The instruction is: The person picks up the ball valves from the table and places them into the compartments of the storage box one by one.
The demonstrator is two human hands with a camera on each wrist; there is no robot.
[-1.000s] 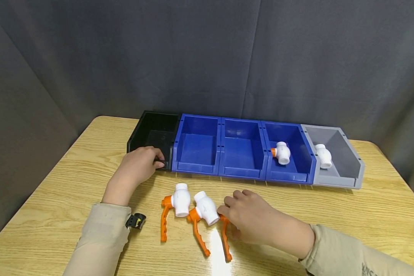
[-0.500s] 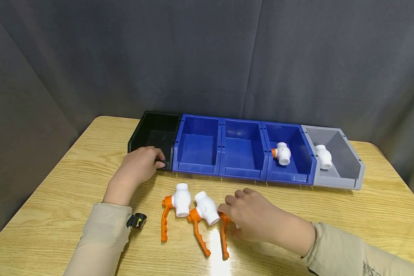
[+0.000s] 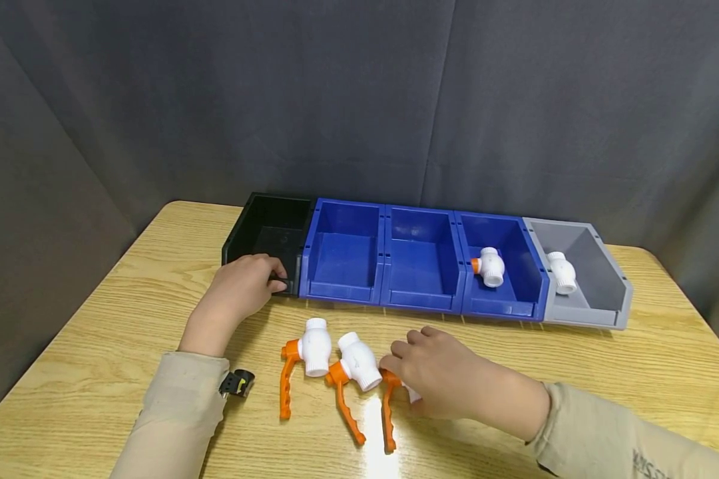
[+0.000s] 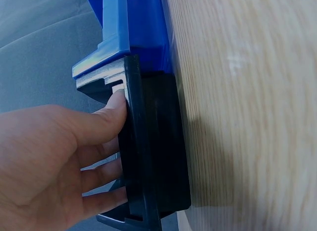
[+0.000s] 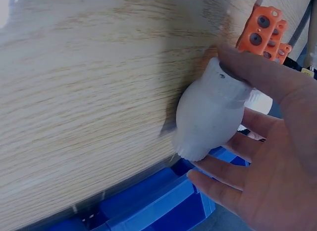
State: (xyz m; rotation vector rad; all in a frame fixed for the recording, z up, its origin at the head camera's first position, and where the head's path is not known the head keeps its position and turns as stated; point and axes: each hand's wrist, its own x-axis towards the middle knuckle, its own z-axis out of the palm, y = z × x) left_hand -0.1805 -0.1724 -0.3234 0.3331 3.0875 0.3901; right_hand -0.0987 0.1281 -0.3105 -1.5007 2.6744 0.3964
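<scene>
In the head view my left hand (image 3: 242, 286) grips the front lip of the black bin (image 3: 269, 243). The left wrist view shows the thumb outside the lip (image 4: 133, 137) and the fingers behind it. My right hand (image 3: 446, 376) holds a white ball valve (image 5: 210, 112) with an orange lever handle (image 3: 388, 416), low over the table. Its thumb lies at one end of the white body, its fingers along the far side. Just left of it lie two more ball valves, one tilted (image 3: 359, 362) and one more upright (image 3: 316, 349), their orange levers toward me.
Right of the black bin, three blue bins (image 3: 341, 293) and a grey bin (image 3: 587, 316) stand in a row. One ball valve (image 3: 491, 267) lies in the rightmost blue bin, another (image 3: 562, 273) in the grey one. A small black device (image 3: 237, 383) sits at the left cuff.
The ball valve in my right hand has turned slightly, its lever end shifting a little left, and some white body now shows under the hand. My left hand stays on the black bin.
</scene>
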